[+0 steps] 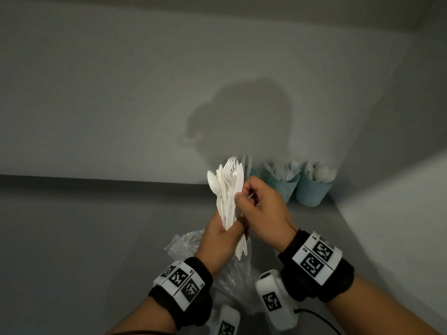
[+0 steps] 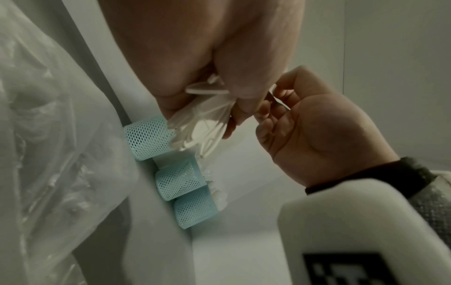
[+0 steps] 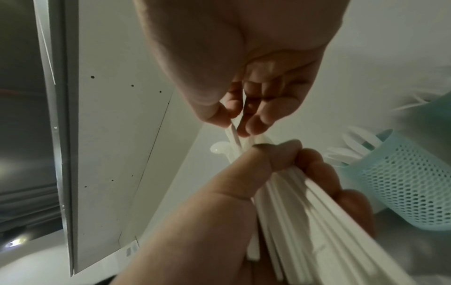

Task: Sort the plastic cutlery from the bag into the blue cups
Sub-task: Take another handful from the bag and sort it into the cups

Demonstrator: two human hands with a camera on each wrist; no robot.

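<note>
My left hand (image 1: 223, 234) grips a bundle of white plastic cutlery (image 1: 228, 189), forks, spoons and knives, upright above the table. My right hand (image 1: 256, 201) pinches one piece of the bundle between thumb and fingers; in the right wrist view the pinched cutlery piece (image 3: 235, 135) is a thin white handle. Three blue mesh cups (image 1: 283, 187) stand against the back wall at the right corner, with forks in the middle cup and spoons in the rightmost cup (image 1: 313, 189). The clear plastic bag (image 1: 183, 243) lies on the table under my hands.
A grey table (image 1: 84, 238) meets a white wall at the back and another wall at the right. The wrist cameras (image 1: 274, 301) hang below my forearms, and a black cable (image 1: 314, 315) runs off at the lower right.
</note>
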